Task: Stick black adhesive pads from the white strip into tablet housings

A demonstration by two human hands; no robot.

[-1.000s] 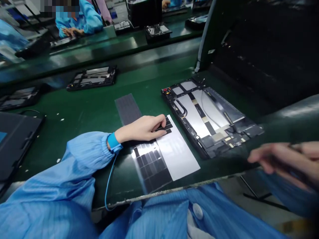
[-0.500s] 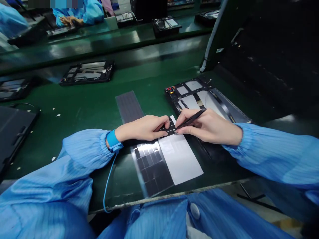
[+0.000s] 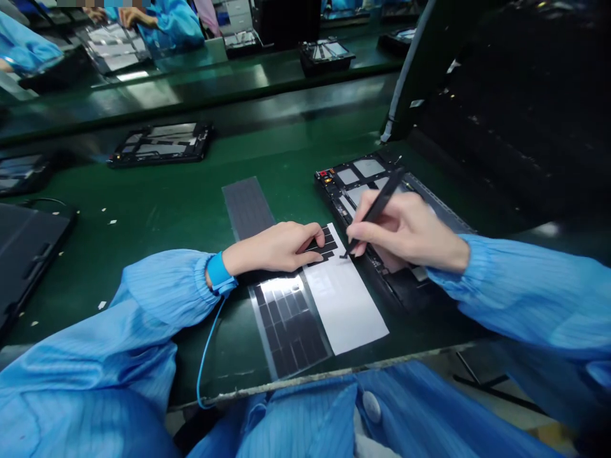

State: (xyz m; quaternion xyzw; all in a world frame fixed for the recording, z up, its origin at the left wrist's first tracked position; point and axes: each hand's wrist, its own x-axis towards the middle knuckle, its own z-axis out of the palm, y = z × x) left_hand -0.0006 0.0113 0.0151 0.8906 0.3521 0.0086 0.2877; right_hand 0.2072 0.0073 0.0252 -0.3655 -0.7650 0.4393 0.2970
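On the green workbench (image 3: 157,210), three open tablet frames (image 3: 160,145) are laid out, one beneath the right hand (image 3: 405,232), by which black tweezers (image 3: 377,207) are gripped, tips just beside the strips. The left hand (image 3: 272,248) is pressed, unclenched, onto about four black strips (image 3: 324,245) on a white backing sheet (image 3: 344,305)

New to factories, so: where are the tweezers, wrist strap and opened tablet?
tweezers (image 3: 382,197), head view, middle of the shaft
wrist strap (image 3: 219,273), head view, blue band
opened tablet (image 3: 329,184), head view, black frame corner
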